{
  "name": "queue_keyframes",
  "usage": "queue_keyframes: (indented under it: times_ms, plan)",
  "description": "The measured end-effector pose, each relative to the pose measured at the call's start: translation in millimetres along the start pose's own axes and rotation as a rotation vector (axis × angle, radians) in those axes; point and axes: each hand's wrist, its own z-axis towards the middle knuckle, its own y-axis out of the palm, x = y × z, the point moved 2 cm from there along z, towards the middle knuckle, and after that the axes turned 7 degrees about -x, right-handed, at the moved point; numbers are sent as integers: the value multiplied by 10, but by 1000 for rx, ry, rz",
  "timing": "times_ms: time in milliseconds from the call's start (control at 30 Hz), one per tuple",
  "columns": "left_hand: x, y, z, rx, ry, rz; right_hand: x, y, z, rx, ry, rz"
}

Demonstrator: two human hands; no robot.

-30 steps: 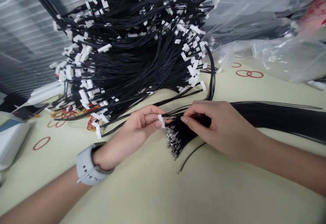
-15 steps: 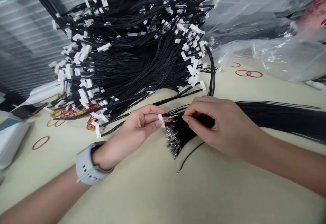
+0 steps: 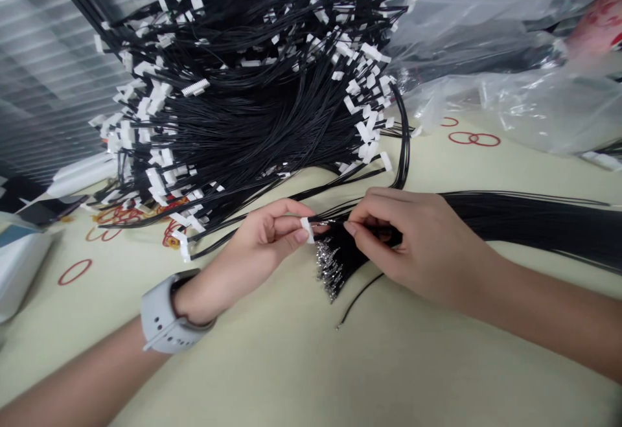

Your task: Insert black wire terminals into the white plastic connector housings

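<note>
A small white connector (image 3: 307,230) is pinched between the thumb and fingers of my left hand (image 3: 272,239), whose wrist wears a grey watch band. Just right of it, my right hand (image 3: 413,239) pinches a thin black wire with a metal tip (image 3: 330,223), which points at the connector. Whether the tip touches it is too small to tell. Below and between my hands fans out a bundle of black wires (image 3: 347,252) with bare silver terminals (image 3: 329,268). One loose wire (image 3: 357,299) curves down from under my right hand.
Behind my hands rises a large pile of black cables (image 3: 272,109) with white connectors. Clear plastic bags (image 3: 544,103) lie at the back right. Red rubber bands (image 3: 473,138) are on the pale table (image 3: 301,369). A long wire bundle (image 3: 539,223) stretches right.
My right hand has shifted slightly left, its fingertips a little nearer to the white connector. My left hand keeps its pinch on the connector.
</note>
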Motion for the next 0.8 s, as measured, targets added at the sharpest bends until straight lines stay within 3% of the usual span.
queue_keyframes:
  times_ms: [800]
  plan:
    - [12,-10,-4,-33,-6,10,-33,16,-22,7,-62,20]
